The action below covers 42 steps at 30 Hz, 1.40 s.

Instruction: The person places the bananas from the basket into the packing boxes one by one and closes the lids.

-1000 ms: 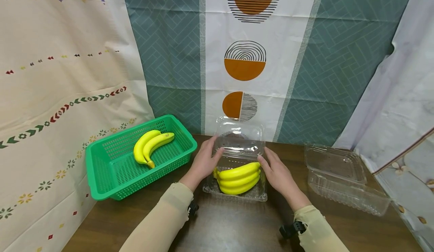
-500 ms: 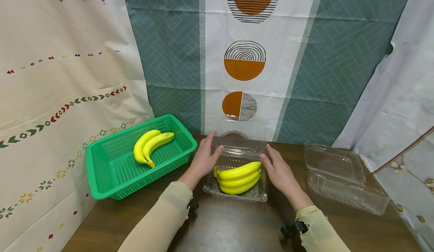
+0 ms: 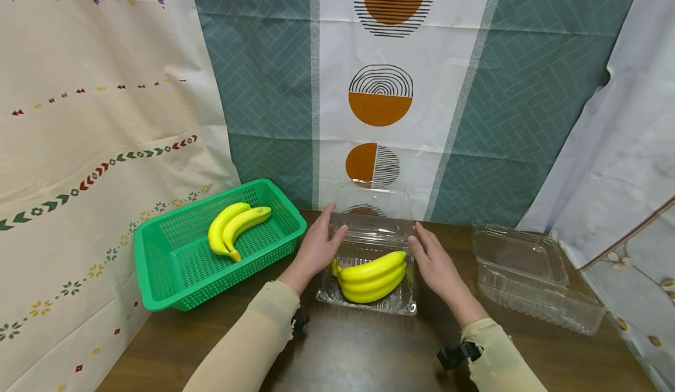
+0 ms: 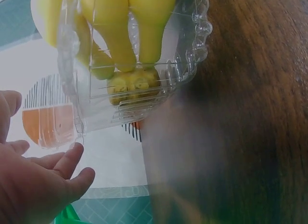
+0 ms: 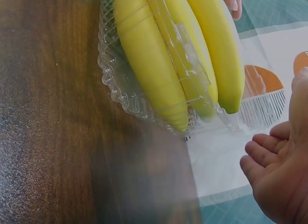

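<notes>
A clear plastic clamshell box (image 3: 364, 309) stands on the table, its lid (image 3: 374, 204) raised at the back. Inside the base lies a bunch of yellow bananas (image 3: 371, 278), stem end to the left. My left hand (image 3: 315, 248) is at the left of the box near the hinge, fingers extended; in the left wrist view a fingertip (image 4: 77, 149) meets or nearly meets the plastic edge. At the right side my right hand (image 3: 436, 266) has its fingers loosely extended. In the right wrist view that hand (image 5: 284, 171) appears apart from the box. Neither hand grips anything.
A green basket (image 3: 158, 286) on the left holds two bananas (image 3: 234, 228). On the right stands another clear clamshell box (image 3: 543, 298) with its lid raised. Patterned cloths (image 3: 274, 87) hang behind and beside the wooden table (image 3: 364, 357).
The reflections on the raised lid have changed, and it seems to lean slightly differently. My right hand has shifted a little to the right. The bananas and base stay in place.
</notes>
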### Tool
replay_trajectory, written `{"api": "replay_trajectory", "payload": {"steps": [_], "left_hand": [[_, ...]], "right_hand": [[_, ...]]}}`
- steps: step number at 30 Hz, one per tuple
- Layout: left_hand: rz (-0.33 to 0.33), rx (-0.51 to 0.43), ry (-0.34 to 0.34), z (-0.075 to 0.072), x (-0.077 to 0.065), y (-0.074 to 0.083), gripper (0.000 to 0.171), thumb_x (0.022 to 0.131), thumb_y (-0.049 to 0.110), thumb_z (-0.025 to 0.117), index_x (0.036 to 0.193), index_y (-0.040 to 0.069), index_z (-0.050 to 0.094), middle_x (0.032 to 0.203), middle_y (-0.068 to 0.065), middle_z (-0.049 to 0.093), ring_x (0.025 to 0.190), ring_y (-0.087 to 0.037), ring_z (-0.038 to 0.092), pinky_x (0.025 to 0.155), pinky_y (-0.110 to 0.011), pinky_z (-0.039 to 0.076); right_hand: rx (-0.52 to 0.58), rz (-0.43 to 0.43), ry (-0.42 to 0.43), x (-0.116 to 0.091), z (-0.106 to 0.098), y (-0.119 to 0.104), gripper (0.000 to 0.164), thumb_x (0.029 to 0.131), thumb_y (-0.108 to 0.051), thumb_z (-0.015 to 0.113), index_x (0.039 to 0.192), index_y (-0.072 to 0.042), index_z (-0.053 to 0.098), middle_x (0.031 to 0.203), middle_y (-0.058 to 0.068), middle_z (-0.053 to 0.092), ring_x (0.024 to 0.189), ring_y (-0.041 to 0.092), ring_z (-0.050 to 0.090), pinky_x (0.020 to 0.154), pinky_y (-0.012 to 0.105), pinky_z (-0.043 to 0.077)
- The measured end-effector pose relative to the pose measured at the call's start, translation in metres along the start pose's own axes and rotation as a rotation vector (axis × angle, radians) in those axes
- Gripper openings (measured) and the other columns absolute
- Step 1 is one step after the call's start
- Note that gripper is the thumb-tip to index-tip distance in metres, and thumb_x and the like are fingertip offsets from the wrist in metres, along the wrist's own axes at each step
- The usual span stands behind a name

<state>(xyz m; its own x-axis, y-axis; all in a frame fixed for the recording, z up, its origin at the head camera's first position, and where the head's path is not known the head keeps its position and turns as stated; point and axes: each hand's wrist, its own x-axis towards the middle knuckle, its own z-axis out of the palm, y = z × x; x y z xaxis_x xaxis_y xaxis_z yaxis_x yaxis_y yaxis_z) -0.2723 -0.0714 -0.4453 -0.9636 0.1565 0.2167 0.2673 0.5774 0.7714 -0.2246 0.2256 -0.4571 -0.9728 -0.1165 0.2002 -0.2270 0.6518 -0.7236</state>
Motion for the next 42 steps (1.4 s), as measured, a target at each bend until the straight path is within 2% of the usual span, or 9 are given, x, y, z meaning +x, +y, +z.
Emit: {"api": "replay_trajectory", "payload": {"steps": [13,20,25,33,42], "left_hand": [[0.005,-0.024,-0.002,0.002,0.003,-0.003,0.078,0.115,0.036,0.063,0.178,0.020,0.019,0.171,-0.020,0.040,0.150,-0.039,0.051,0.117,-0.061,0.047],[0.034,-0.055,0.034,0.001,0.004,-0.001,0.084,0.115,0.035,0.063,0.179,0.024,0.010,0.162,-0.022,0.047,0.148,-0.041,0.052,0.116,-0.063,0.048],[0.024,-0.046,0.040,0.000,0.003,-0.001,0.085,0.115,0.035,0.063,0.179,0.024,0.009,0.165,-0.021,0.047,0.151,-0.040,0.049,0.119,-0.063,0.045],[-0.007,-0.070,0.029,-0.004,-0.005,0.004,0.084,0.115,0.039,0.062,0.179,0.022,0.009,0.174,-0.018,0.041,0.158,-0.039,0.042,0.123,-0.062,0.039],[0.015,-0.048,0.040,-0.009,-0.015,0.010,0.081,0.115,0.036,0.062,0.179,0.020,0.014,0.173,-0.018,0.042,0.157,-0.041,0.043,0.124,-0.063,0.037]], "right_hand": [[0.047,-0.008,0.027,0.006,-0.002,0.002,0.072,0.122,-0.045,0.038,0.174,0.002,0.021,0.173,0.026,0.034,0.156,0.048,0.039,0.126,0.066,0.031],[0.062,-0.014,0.049,0.007,-0.005,0.000,0.071,0.122,-0.043,0.040,0.174,0.001,0.022,0.172,0.025,0.037,0.155,0.047,0.042,0.126,0.064,0.032],[0.069,-0.017,0.049,0.005,-0.006,-0.001,0.070,0.122,-0.042,0.041,0.174,0.001,0.023,0.171,0.025,0.037,0.156,0.047,0.042,0.126,0.064,0.032],[0.070,-0.022,0.062,0.000,-0.008,-0.005,0.065,0.122,-0.032,0.044,0.173,0.003,0.025,0.171,0.025,0.038,0.155,0.047,0.042,0.125,0.064,0.033],[0.067,-0.029,0.064,-0.009,-0.011,-0.012,0.071,0.121,-0.044,0.041,0.175,0.000,0.023,0.172,0.024,0.037,0.156,0.047,0.041,0.125,0.064,0.033]]}}
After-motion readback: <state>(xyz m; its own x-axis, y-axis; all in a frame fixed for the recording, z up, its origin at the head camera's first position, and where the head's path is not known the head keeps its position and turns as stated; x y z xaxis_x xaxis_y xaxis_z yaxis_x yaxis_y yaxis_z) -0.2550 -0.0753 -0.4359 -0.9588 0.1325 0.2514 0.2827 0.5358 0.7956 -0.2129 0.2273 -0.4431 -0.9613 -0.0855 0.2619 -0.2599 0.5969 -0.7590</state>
